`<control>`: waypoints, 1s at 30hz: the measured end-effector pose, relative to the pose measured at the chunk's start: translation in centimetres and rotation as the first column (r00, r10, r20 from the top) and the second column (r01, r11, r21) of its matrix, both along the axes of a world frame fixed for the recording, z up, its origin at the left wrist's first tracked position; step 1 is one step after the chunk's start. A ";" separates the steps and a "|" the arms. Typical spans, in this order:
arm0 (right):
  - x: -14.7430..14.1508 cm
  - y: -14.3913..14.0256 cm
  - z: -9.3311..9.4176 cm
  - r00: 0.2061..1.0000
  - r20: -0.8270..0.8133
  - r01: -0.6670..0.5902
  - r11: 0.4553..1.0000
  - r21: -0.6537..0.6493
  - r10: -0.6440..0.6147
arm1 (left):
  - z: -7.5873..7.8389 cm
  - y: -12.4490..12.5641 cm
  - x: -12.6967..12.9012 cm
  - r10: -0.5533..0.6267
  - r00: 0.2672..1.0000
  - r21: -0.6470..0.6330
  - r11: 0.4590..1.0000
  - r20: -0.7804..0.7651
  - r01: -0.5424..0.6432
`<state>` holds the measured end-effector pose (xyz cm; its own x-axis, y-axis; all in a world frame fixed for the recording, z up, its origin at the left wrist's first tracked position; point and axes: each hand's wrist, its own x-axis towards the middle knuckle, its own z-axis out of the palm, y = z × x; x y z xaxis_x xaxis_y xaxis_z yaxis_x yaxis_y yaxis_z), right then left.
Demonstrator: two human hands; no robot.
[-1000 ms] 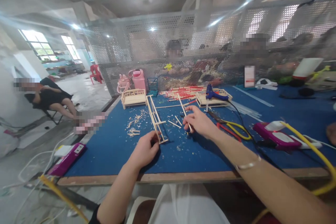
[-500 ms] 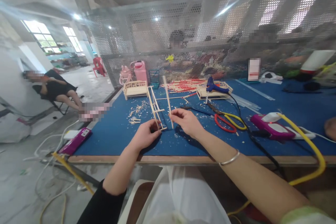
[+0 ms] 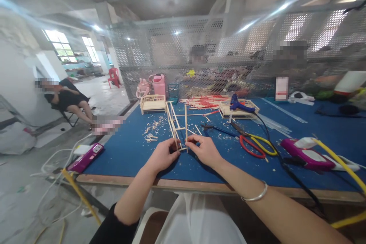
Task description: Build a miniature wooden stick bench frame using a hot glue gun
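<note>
My left hand [image 3: 165,154] is closed on the near end of a small frame of pale wooden sticks [image 3: 172,118], which stands on the blue table mat. Between the thumb and fingers of my right hand [image 3: 204,150] is a single wooden stick [image 3: 186,124], held upright by its lower part. The stick's lower end is against or very close to the frame's near crosspiece; I cannot tell whether they touch. Wood scraps [image 3: 151,131] lie left of the frame. Scissors with red and yellow handles [image 3: 254,145] and dark-handled pliers [image 3: 219,129] lie to the right.
A finished-looking miniature wooden bench [image 3: 153,105] stands behind at left. A blue glue gun [image 3: 240,105] rests on another wooden piece [image 3: 254,113]. Red-and-white sticks [image 3: 200,101] lie in a pile. Purple power strips [image 3: 307,154] and cables sit at both sides. A person [image 3: 68,95] reclines at left.
My right hand has brought the stick left and down, from apart to the near end of the frame. The stick is now more upright. My left hand keeps its grip; the camera view has tilted up.
</note>
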<state>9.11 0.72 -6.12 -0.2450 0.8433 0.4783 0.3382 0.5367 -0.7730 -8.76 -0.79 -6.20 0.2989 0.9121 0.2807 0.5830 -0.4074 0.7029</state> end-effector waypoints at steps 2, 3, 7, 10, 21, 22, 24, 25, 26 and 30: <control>0.0 -0.1 -0.2 1.000 0.030 -0.006 1.000 0.025 0.005 | 0.1 -0.1 0.1 0.004 1.000 0.007 1.000 -0.016 -0.004; 0.0 -0.1 -0.3 1.000 0.031 -0.002 0.999 0.045 0.000 | 0.2 -0.1 0.1 0.007 1.000 0.007 1.000 -0.022 -0.007; 0.1 -0.3 -0.2 0.997 -0.050 0.068 0.994 0.090 -0.063 | 0.3 -0.2 0.1 0.021 0.999 -0.001 1.000 -0.034 -0.021; 0.4 -0.3 0.1 0.982 -0.138 0.139 0.989 0.059 -0.130 | 0.4 -0.3 0.2 0.069 0.995 0.051 0.997 -0.074 -0.065; 0.5 3.0 -1.5 0.888 -0.440 -0.065 0.910 -0.410 -0.135 | 1.2 -0.7 0.8 0.097 0.979 0.137 0.988 -0.182 -0.072; 0.7 3.6 -1.6 0.882 -0.451 -0.080 0.899 -0.432 -0.139 | 1.2 -0.7 0.7 0.086 0.979 0.132 0.989 -0.183 -0.062; 1.6 5.0 -1.5 0.870 -0.467 -0.083 0.886 -0.455 -0.159 | 1.2 -0.6 0.4 0.069 0.979 0.121 0.992 -0.190 -0.047; 2.1 5.7 -1.4 0.863 -0.474 -0.075 0.885 -0.460 -0.173 | 1.2 -0.5 0.3 0.065 0.979 0.119 0.992 -0.195 -0.042; 2.7 6.3 -1.3 0.857 -0.481 -0.064 0.885 -0.461 -0.188 | 1.3 -0.4 0.2 0.061 0.978 0.121 0.992 -0.199 -0.038; 4.4 8.1 -0.9 0.834 -0.500 -0.019 0.893 -0.451 -0.235 | 1.5 0.0 0.0 0.034 0.979 0.148 0.989 -0.201 -0.004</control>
